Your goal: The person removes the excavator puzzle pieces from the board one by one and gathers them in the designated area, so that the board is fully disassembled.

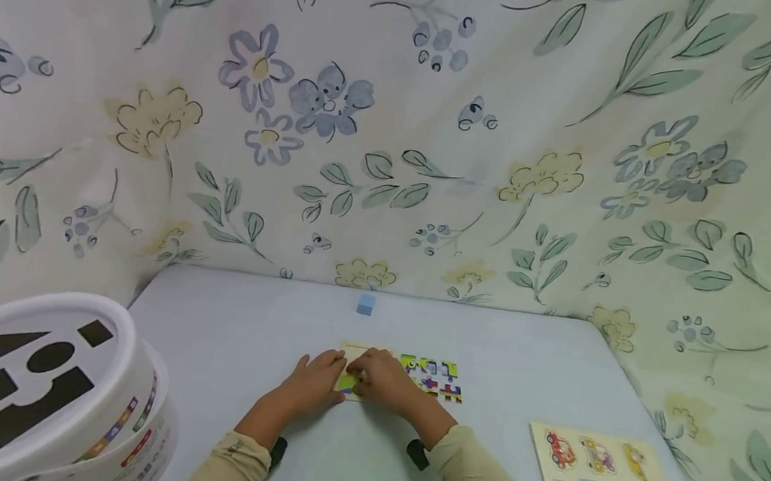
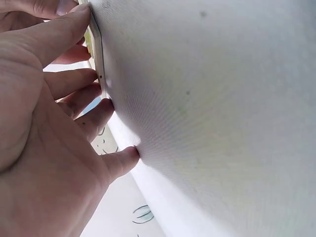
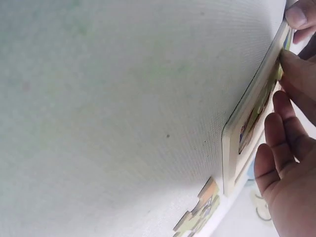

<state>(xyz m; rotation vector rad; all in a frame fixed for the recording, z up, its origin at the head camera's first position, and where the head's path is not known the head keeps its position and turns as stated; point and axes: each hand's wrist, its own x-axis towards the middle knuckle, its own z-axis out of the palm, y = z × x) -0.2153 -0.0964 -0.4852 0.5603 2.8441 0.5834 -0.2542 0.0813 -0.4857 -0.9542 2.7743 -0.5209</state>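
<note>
Both hands are at a small wooden puzzle board (image 1: 368, 352), partly filled with green and blue picture pieces. My left hand (image 1: 311, 383) lies along its left side, fingers spread; in the left wrist view the thumb (image 2: 74, 24) rests on the board's edge and other fingertips touch down beside it. Over the board, my right hand (image 1: 384, 380) pinches a small yellow-green puzzle piece (image 3: 280, 74) between thumb and forefinger, low against the board. Its other fingers are bent above the surface. Much of the piece is hidden by the fingers. Several loose puzzle pieces (image 1: 447, 390) lie right of the board.
A white bucket (image 1: 148, 403) with a shape-slot lid (image 1: 73, 325) stands at the left front. Another wooden puzzle board (image 1: 546, 480) with vehicle pictures lies at the right front. A blue block (image 1: 366, 305) sits near the back edge of the white table (image 1: 236, 319), before a floral cloth (image 1: 373, 224).
</note>
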